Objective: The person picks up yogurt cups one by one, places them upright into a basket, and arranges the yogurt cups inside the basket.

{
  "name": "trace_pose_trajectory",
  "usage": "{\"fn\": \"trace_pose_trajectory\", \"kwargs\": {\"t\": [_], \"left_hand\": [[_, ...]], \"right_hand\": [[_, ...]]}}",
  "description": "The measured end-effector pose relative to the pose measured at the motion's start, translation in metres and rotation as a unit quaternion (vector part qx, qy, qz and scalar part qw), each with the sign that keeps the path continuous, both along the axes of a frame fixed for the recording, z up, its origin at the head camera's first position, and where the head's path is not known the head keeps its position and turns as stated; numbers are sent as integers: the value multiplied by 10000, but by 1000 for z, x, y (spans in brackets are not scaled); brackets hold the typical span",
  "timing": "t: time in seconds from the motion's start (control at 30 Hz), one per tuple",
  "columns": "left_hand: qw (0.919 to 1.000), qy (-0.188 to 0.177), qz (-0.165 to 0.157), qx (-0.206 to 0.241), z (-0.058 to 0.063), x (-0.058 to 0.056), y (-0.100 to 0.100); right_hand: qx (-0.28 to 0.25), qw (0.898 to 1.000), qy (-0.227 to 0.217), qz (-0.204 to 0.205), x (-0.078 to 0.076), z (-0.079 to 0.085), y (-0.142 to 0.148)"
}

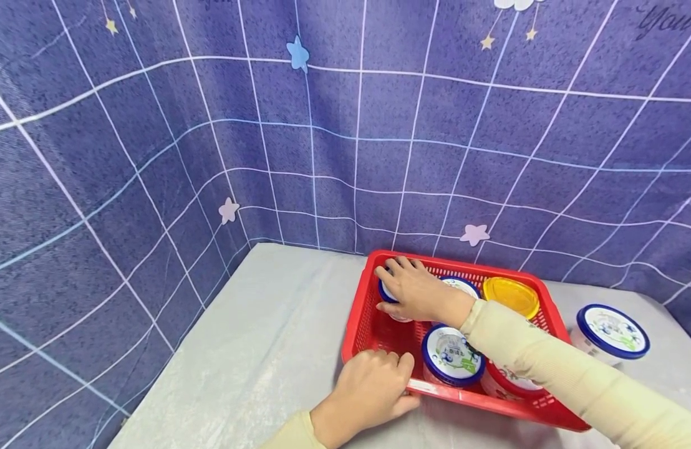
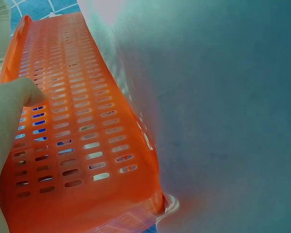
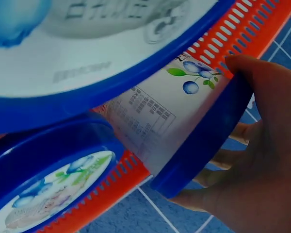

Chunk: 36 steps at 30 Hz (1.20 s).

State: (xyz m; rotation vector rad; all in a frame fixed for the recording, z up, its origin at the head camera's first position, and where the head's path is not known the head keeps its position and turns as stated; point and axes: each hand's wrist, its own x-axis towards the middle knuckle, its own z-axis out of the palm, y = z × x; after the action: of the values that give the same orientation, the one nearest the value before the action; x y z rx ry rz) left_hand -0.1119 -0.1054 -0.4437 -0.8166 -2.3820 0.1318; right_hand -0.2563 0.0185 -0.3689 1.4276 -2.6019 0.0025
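A red plastic basket (image 1: 353,324) with slotted walls stands on the table, holding several lidded jars. My left hand (image 1: 370,386) grips its rim at the near left corner; in the left wrist view the thumb (image 2: 31,94) lies against the outer wall. Reaching across the basket, my right hand (image 1: 415,290) holds a blue-lidded plastic jar (image 3: 169,107) in the far left corner, its fingers spread round the lid's edge. Beside that jar is another blue-lidded jar (image 1: 460,285), partly hidden by the hand. A third blue-lidded jar (image 1: 453,354) stands at the near side.
A yellow lid (image 1: 511,297) shows at the basket's far right. A red-lidded jar (image 1: 514,381) sits near the front, partly under the right sleeve (image 1: 547,362). Outside, to the right, another blue-lidded jar (image 1: 612,330) stands on the grey-white table (image 1: 256,330). A blue grid-patterned curtain (image 1: 334,149) hangs behind.
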Motion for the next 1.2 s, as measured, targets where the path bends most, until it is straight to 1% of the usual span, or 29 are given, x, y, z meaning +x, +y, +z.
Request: {"fn": "trace_pose_trajectory", "kwargs": {"t": [0.13,0.3,0.4,0.53,0.77,0.87,1.0,1.1,1.2], "left_hand": [[10000,-8,0,24,0,1,0],[10000,0,-35,9,0,1,0],[10000,42,-25,-8,-1,0,0],[10000,94,13,21,-1,0,0],[9999,24,-33,105,-2,0,1],[9999,42,-4,94,-2,0,1],[10000,58,17,31,-2,0,1],[10000,51,28,-74,0,0,1],[9998,44,28,-167,1,0,0]], "right_hand": [[18,9998,-184,78,-5,-7,-3],[52,9990,-357,257,-7,-14,-5],[35,9988,-328,353,-9,-16,-5],[-116,9988,-278,397,-12,-16,-4],[-100,9990,-178,404,-14,-17,-3],[-83,9991,-134,388,-12,-16,-3],[-28,9995,-122,285,-5,-10,1],[-65,9996,59,259,4,-3,6],[-243,9988,328,284,15,3,12]]}}
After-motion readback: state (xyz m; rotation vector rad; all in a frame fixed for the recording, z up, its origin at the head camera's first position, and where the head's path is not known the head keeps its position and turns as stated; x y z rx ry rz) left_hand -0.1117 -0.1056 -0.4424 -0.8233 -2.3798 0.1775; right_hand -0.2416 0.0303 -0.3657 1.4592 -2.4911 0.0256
